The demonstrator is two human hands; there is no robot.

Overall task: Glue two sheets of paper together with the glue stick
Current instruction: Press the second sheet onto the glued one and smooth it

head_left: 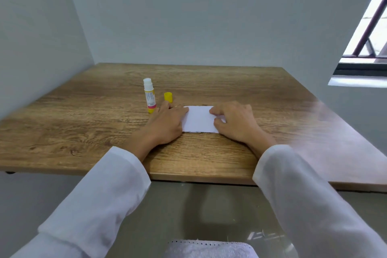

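Lying between both hands (201, 120): paper (200, 119)

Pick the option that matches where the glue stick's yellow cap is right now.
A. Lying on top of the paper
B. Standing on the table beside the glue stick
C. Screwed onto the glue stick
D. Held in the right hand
B: the yellow cap stands by itself on the wooden table, just right of the upright, uncapped glue stick, while both hands rest on the paper.

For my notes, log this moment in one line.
left hand and right hand pressing paper | glue stick upright, uncapped | cap beside
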